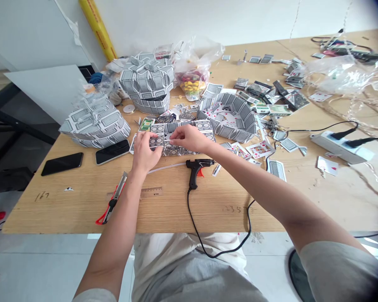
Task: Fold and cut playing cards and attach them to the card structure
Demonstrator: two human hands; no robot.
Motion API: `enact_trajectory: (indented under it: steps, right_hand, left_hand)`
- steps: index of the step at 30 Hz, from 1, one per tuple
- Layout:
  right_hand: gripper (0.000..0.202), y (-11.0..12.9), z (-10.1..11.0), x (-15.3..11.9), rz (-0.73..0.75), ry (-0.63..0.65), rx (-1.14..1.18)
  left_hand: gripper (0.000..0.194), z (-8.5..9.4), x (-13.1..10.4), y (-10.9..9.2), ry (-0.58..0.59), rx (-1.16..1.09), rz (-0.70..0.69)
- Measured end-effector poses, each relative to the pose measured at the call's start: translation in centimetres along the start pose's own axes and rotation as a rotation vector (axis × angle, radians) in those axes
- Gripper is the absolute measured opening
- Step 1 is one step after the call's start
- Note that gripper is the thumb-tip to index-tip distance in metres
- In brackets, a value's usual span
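Note:
A long piece built from folded playing cards [204,126], black and white patterned, lies on the table before me. My left hand [145,152] curls over its left part, with thumb and index finger on a patterned card. My right hand [189,138] is closed in a pinch at the middle, its fingertips at the edge of a white-faced playing card [167,137]. The exact hold of those fingertips is partly hidden. Just in front lies a black glue gun [194,171] with an orange trigger. A red-handled utility knife [114,201] rests beside my left forearm.
Two phones [62,163] lie at left. Behind them stand card-built baskets [96,121] and a lidded one [148,82]. An open card tray [229,132] holds loose cards. A power strip [340,147], cords, plastic bags and scattered cards are at right. The glue gun's cord hangs over the front edge.

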State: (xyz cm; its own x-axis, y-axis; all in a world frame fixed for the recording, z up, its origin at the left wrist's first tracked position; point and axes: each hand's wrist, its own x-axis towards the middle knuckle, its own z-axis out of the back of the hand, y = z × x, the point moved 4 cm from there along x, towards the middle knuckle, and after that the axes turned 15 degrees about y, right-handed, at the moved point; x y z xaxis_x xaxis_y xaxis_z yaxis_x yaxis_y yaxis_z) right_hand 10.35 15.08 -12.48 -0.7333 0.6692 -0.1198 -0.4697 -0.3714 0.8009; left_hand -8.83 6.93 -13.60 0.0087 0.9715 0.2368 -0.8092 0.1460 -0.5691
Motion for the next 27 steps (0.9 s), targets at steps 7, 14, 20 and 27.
enact_trajectory:
  steps: [7,14,20,27]
  right_hand:
    - [0.014,0.4,0.0,-0.3,-0.029,0.014,-0.027]
    - [0.017,0.7,0.1,-0.2,-0.067,0.035,-0.049]
    - [0.015,0.9,0.2,0.3,-0.101,0.065,-0.056]
    - [0.018,1.1,-0.1,3.2,-0.083,0.232,-0.024]
  left_hand:
    - [0.015,-0.1,0.6,2.0,-0.035,-0.135,0.091]
    - [0.040,-3.1,1.2,4.3,-0.073,-0.244,0.159]
    - [0.048,-4.4,1.3,5.2,-0.049,-0.280,0.188]
    - [0.051,-4.5,1.4,5.6,-0.053,-0.294,0.181]
